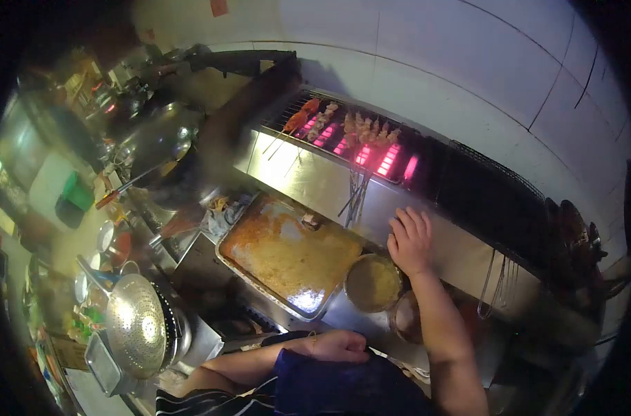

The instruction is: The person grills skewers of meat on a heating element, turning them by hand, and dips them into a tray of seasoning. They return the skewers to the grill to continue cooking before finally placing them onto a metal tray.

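Dim overall; pink-red glow comes from the long rectangular silver metal grill (315,182); glare whitens the round perforated silver metal strainer (136,326); far left looks hazy, soft; fisheye edges bend into black corners.

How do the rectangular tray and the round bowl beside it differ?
The tray is rectangular, while the bowl is round. The tray is clearly larger than the bowl. The bowl sits closer to the right hand than most of the tray does. Both are uncovered and have yellowish contents.
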The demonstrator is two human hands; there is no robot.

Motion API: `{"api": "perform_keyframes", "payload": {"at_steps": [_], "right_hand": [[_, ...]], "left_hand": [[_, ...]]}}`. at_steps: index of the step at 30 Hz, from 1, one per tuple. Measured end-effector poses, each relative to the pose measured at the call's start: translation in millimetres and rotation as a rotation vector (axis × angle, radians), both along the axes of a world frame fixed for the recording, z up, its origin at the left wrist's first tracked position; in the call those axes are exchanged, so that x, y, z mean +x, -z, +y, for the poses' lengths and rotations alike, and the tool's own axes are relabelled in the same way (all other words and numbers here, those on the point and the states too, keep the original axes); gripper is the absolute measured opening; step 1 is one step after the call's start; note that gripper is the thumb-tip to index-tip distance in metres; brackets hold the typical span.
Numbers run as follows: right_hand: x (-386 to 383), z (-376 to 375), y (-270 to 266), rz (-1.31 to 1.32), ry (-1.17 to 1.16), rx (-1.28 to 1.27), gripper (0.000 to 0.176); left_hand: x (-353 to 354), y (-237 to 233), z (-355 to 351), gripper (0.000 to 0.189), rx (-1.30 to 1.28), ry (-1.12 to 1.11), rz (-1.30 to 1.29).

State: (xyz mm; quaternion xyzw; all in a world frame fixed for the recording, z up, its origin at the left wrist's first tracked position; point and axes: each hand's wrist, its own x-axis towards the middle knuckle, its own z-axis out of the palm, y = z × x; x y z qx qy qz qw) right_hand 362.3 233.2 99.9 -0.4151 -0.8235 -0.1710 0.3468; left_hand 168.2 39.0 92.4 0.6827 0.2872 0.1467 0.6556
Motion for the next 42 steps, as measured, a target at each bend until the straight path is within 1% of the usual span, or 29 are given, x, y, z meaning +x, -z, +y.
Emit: {"api": "perform_keyframes", "payload": {"at_steps": [2,6,8,9,11,13,14,15,16,17,18,20,21,23,26,29,30,31,33,34,35,36,37,39,40,41,42], "right_hand": [[0,-1,-3,-0.013,0.008,-0.026,0.030],[1,-2,-2,0.003,-0.006,-0.040,0.031],[1,-2,-4,-0.013,0.015,-0.039,0.027],[1,-3,-5,-0.022,0.025,-0.039,0.026],[1,-2,-7,-0.020,0.017,-0.026,0.026],[1,-3,-8,-0.022,0.014,-0.031,0.026],[1,-5,-9,-0.025,0.017,-0.041,0.026],[1,-5,-10,-0.027,0.019,-0.049,0.025],[1,-5,-12,-0.033,0.020,-0.053,0.025],[2,-5,-12,-0.039,0.023,-0.054,0.025],[2,-6,-12,-0.045,0.025,-0.057,0.025],[1,-5,-10,-0.043,0.034,-0.032,0.025],[0,-4,-9,-0.043,0.039,-0.018,0.025],[-1,-4,-10,-0.047,0.041,-0.017,0.025],[0,-4,-7,-0.055,0.046,-0.020,0.025],[0,-3,-6,-0.053,0.053,-0.034,0.025],[0,-2,-7,-0.050,0.055,-0.042,0.025],[0,-1,-7,-0.054,0.058,-0.036,0.025],[0,-2,-7,-0.059,0.063,-0.033,0.025],[0,-3,-9,-0.059,0.065,-0.036,0.025],[-1,-3,-11,-0.057,0.066,-0.037,0.025],[-1,-2,-12,-0.055,0.066,-0.037,0.025],[-1,-1,-11,-0.052,0.066,-0.030,0.025],[0,-1,-9,-0.048,0.064,-0.021,0.025],[0,-1,-9,-0.047,0.068,-0.017,0.025],[-1,-2,-9,-0.048,0.069,-0.013,0.025],[-1,-1,-9,-0.048,0.070,-0.009,0.025]], "left_hand": [[0,1,-1,0.033,-0.025,-0.003,-0.004],[2,-2,-2,0.033,0.077,0.007,0.041],[4,-2,-2,0.032,0.116,0.007,0.044],[3,-5,-4,0.030,0.121,0.000,0.092],[0,-27,4,0.026,0.136,-0.014,0.184],[-19,-23,25,0.027,0.339,-0.233,0.057],[-30,-40,41,0.022,0.272,-0.436,0.107],[-39,-68,59,0.018,0.061,-0.670,0.055],[-57,-66,87,0.016,0.223,-0.799,-0.188],[-73,-88,110,0.016,0.546,-0.942,-0.068],[-90,-101,131,0.016,0.593,-1.028,-0.049],[-114,-123,167,0.015,0.737,-1.186,0.125],[-131,-113,191,0.020,0.862,-1.176,0.111],[-149,-127,212,0.033,1.044,-1.094,0.615],[-174,-112,248,0.047,1.338,-0.956,1.094],[-177,-111,266,0.056,1.137,-0.860,1.316],[-182,-106,275,0.056,1.106,-0.821,1.352],[-182,-108,280,0.045,1.102,-0.827,1.369],[-185,-112,287,0.040,0.875,-0.840,1.333],[-196,-99,295,0.035,0.947,-0.940,1.202],[-198,-99,297,0.030,0.903,-1.011,1.079],[-214,-83,312,0.030,0.864,-1.066,0.843],[-238,-52,336,0.030,0.815,-1.109,0.610],[-261,-31,355,0.031,0.458,-1.087,0.249],[-247,-61,331,0.030,0.055,-1.084,-0.111],[-234,-79,315,0.030,-0.352,-1.035,-0.465],[-227,-77,312,0.028,-0.400,-1.061,-0.508]]}}
